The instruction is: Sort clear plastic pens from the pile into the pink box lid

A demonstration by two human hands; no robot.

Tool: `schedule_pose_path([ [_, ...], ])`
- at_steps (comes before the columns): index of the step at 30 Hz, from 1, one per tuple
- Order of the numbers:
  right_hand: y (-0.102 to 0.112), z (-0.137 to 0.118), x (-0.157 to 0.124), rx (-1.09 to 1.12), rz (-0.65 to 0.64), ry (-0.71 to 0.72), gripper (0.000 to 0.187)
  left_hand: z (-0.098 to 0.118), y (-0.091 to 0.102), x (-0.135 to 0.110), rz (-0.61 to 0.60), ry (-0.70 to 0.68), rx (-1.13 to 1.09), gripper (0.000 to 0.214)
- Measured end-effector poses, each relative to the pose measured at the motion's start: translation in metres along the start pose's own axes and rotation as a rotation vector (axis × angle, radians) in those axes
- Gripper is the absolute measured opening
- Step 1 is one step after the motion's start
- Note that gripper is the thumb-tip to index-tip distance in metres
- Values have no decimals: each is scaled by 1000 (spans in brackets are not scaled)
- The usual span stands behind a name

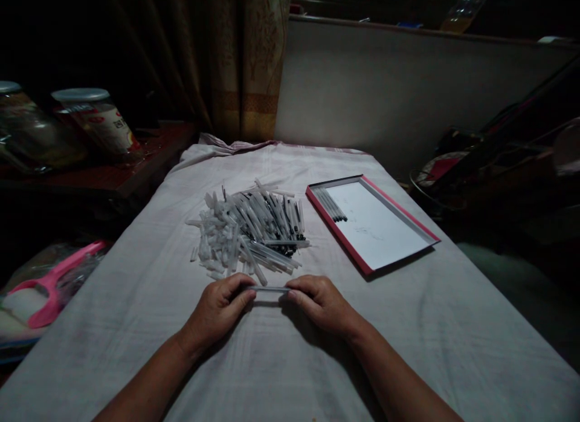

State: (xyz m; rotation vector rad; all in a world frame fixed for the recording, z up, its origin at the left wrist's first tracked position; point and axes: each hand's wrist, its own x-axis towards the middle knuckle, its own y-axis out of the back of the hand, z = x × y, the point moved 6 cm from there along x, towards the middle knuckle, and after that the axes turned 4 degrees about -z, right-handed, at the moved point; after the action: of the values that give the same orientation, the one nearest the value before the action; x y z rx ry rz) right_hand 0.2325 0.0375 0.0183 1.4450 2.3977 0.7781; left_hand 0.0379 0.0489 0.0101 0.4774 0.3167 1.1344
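Note:
Between my two hands is a slim, pale pen, held level just above the cloth. My left hand pinches its left end between thumb and fingers. The other end is gripped the same way by my right hand. Right beyond my hands lies a loose heap of pen parts, with clear barrels, dark refills and whitish caps. A shallow red-rimmed box lid rests to the right of the heap. Inside its far left corner, several pens lie side by side in a row.
A pale cloth covers the table. Lidded jars stand on a dark red side table at the left. Below them is a pink plastic handle. A patterned curtain hangs behind, beside a pale wall.

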Motion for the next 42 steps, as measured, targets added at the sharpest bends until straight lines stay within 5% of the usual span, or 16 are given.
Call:
schedule_pose_path([
  [4,19,-1,0,-26,41,-18,22,-6,-5,5,17,78,-176,26],
  [6,51,6,3,-62,161,-48,24,-10,-5,9,58,121,-304,40],
  [8,102,22,4,-92,445,-123,31,-15,-4,11,92,153,-391,50],
  [11,174,54,7,-291,808,-380,39,-19,-5,13,79,165,-418,49],
  [14,206,90,24,-514,727,-778,37,-24,-9,13,58,164,-386,45],
  [20,201,124,62,-573,593,-908,37,-26,-11,10,39,161,-359,38],
  [26,193,139,82,-612,459,-835,38,-21,-10,11,39,156,-358,37],
  [35,201,142,53,-563,250,-550,43,-18,-9,11,17,131,-282,34],
  [42,199,142,51,-612,253,-446,35,-17,-10,10,20,131,-274,34],
])
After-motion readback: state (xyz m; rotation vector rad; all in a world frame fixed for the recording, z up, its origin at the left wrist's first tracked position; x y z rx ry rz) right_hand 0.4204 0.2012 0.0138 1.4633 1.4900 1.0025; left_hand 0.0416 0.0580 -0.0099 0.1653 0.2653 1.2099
